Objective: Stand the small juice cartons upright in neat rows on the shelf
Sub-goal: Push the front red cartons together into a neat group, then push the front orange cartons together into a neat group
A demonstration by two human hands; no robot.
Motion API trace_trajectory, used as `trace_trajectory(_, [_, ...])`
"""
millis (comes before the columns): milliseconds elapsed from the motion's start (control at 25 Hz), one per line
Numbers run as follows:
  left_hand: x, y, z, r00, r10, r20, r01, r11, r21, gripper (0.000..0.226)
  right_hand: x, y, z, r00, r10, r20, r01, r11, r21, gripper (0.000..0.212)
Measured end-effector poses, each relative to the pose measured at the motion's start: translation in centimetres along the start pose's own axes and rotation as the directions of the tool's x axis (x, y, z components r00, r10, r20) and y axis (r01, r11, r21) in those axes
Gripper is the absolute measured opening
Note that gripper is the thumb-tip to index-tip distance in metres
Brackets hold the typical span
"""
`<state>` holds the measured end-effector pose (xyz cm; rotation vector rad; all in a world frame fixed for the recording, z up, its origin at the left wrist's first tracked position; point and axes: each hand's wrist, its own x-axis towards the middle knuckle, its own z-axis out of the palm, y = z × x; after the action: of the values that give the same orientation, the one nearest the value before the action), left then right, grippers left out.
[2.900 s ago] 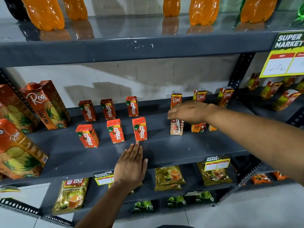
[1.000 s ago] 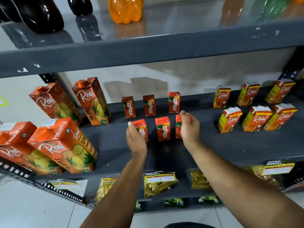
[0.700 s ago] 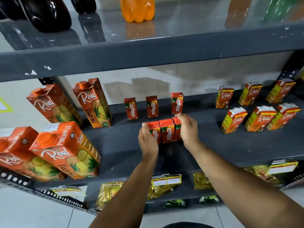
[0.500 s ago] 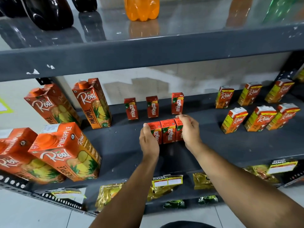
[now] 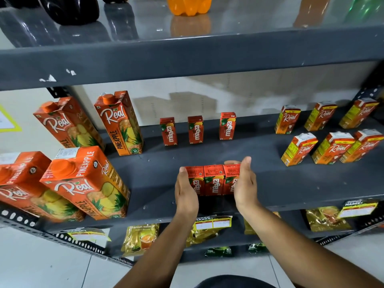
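Three small red Maaza cartons [image 5: 214, 179] stand upright, pressed side by side near the front of the grey shelf [image 5: 291, 183]. My left hand [image 5: 186, 192] lies flat against the left carton and my right hand [image 5: 245, 183] against the right one, squeezing the row between them. Behind, three more Maaza cartons [image 5: 195, 129] stand apart in a back row. To the right, several small Real cartons [image 5: 330, 147] stand in two rows.
Large Real pineapple cartons [image 5: 87, 183] crowd the shelf's left side, front and back. Soda bottles [image 5: 189, 5] stand on the shelf above. Gold packets [image 5: 141, 238] and price tags [image 5: 214, 222] sit on the shelf below.
My hands closed in from both sides and pushed the three front Maaza cartons together, then drew the row towards the front edge. Earlier, my right hand was at the Real cartons.
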<state>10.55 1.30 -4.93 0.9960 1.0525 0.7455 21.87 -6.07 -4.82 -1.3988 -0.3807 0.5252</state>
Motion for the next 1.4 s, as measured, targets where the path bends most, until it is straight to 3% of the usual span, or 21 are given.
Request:
trace_trajectory(80, [-0.7,-0.3,-0.7,1.0,-0.003,0.02,0.004,1.0,-0.016,0.07,-1.0,-0.1,-0.1,1.0,-0.003,0.005,0.003,1.0,0.005,0.074])
trace_trajectory(360, [-2.2,-0.1,-1.0,1.0,0.01,0.021,-0.009,0.999,-0.041,0.046,-1.5,-0.7,-0.3,1.0,0.014,0.018,-0.012,0.998,-0.06,0.076])
trace_trajectory(480, [-2.6,0.0,-1.2,0.999,0.022,0.035,-0.019,0.998,-0.062,0.05,-1.9,-0.3,-0.3,1.0,-0.003,0.015,0.004,0.999,-0.036,0.068])
trace_trajectory(880, [-3.0,0.1,-1.3,1.0,0.018,0.023,-0.017,0.999,-0.04,0.051,-2.0,-0.2,-0.3,0.999,-0.034,0.037,0.034,0.999,-0.004,0.07])
trace_trajectory(1040, [-3.0,-0.1,-1.9,0.995,0.042,0.095,-0.034,0.996,-0.08,0.07,-2.0,0.0,-0.9,0.996,-0.003,0.084,0.001,0.999,0.034,0.084])
trace_trajectory(1120, [-3.3,-0.1,-2.3,0.986,0.162,0.039,-0.16,0.985,-0.06,0.062,-1.8,-0.5,-2.0,0.998,-0.047,0.04,0.045,0.998,0.043,0.095])
trace_trajectory(1200, [-4.9,0.7,-2.2,0.899,0.432,-0.071,-0.42,0.896,0.143,0.058,-0.9,-1.8,-4.3,0.985,-0.158,-0.073,0.16,0.987,0.024,0.093])
trace_trajectory(1280, [-6.8,1.3,-1.0,0.647,0.762,-0.033,-0.72,0.624,0.305,0.055,0.6,-3.1,-8.5,0.937,-0.281,-0.205,0.289,0.957,0.006,0.07])
trace_trajectory(1320, [-7.6,1.5,0.1,0.514,0.857,0.022,-0.819,0.484,0.308,0.055,1.3,-3.8,-11.1,0.903,-0.331,-0.274,0.345,0.939,0.003,0.052])
trace_trajectory(1360, [-8.2,1.6,1.5,0.413,0.909,0.059,-0.881,0.382,0.278,0.056,2.1,-4.4,-13.9,0.866,-0.364,-0.344,0.39,0.921,0.008,0.037])
trace_trajectory(1400, [-8.8,1.4,3.5,0.379,0.924,0.057,-0.903,0.356,0.24,0.054,3.1,-5.0,-17.1,0.823,-0.386,-0.417,0.433,0.901,0.02,0.026])
